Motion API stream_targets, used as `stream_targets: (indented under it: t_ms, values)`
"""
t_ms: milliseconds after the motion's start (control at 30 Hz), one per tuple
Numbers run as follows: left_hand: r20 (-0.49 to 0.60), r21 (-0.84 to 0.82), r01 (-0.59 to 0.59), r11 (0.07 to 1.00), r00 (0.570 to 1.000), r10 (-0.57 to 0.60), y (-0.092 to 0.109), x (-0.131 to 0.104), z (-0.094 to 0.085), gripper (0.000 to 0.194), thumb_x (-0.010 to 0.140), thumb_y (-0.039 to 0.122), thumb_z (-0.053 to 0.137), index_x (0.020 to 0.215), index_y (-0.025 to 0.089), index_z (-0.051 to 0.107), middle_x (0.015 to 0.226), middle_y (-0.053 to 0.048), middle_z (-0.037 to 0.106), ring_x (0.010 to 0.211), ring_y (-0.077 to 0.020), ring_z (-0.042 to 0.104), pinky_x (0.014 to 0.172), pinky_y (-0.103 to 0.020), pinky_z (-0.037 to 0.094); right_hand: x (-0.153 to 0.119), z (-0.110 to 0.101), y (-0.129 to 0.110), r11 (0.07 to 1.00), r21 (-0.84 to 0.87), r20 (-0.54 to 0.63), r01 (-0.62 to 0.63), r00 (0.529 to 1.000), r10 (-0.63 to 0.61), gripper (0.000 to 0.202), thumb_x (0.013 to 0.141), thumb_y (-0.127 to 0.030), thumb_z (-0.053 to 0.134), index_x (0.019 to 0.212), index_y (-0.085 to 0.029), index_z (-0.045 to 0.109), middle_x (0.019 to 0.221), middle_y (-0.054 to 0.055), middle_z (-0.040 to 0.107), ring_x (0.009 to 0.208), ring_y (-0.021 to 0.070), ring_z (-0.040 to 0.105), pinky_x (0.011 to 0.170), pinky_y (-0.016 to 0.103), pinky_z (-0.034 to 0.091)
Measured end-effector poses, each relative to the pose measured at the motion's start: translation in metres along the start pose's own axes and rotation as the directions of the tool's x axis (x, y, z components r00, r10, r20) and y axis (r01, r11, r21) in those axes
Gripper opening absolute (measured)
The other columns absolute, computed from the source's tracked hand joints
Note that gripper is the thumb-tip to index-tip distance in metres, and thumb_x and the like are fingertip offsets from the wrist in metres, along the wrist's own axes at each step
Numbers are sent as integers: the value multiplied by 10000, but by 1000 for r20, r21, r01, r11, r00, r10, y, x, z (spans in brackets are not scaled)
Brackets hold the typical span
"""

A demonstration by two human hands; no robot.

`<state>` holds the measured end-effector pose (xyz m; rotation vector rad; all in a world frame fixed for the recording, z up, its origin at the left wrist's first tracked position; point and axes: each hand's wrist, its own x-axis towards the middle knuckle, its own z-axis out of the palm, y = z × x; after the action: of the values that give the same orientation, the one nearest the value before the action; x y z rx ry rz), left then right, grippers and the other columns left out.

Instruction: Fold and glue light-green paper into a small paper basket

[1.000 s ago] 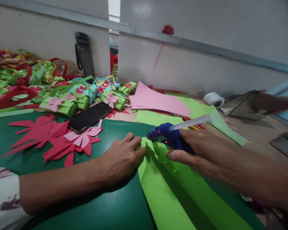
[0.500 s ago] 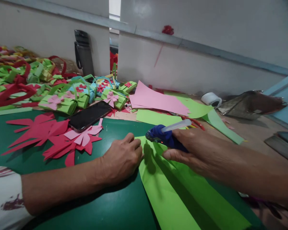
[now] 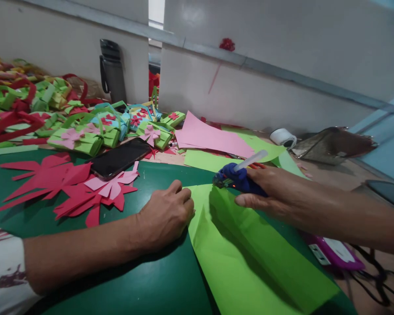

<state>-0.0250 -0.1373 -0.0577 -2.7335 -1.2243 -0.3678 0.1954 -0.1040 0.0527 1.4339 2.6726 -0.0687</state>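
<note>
A folded sheet of bright green paper (image 3: 230,258) lies on the green mat (image 3: 144,280), its far end rising in a loose fold. My left hand (image 3: 170,210) is closed at the sheet's far left corner, fingertips hidden, pressing or pinching the paper there. In my right hand (image 3: 265,188) is a blue glue gun (image 3: 238,179), with a clear glue stick (image 3: 251,160) poking out of its back and a small red light showing. The gun's nozzle is at the sheet's far edge; whether it touches the paper I cannot tell.
Red flower cut-outs (image 3: 46,175) and a black phone (image 3: 120,158) lie left. Behind are small green paper bags (image 3: 75,140), pink paper sheets (image 3: 210,135) and a dark bottle (image 3: 113,72). A white roll (image 3: 283,137) and a purple device (image 3: 339,256) with cables are right.
My right hand has moved the glue gun to the right along the paper's far edge. The green paper's fold has opened wider. My left hand stays at the corner.
</note>
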Motion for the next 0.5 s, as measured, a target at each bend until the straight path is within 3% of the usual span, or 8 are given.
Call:
stream_targets:
  t_ms: [500]
  values:
    - [-16, 15, -8, 1000, 1000, 9, 1, 1, -2, 228, 902, 172, 423, 749, 157, 592, 812, -63, 598, 772, -223, 461, 496, -292, 329, 10, 2, 8, 999, -16, 82, -42, 996, 43, 439, 777, -635, 427, 676, -217, 514, 598, -1, 528, 511, 147, 449, 495, 267, 266]
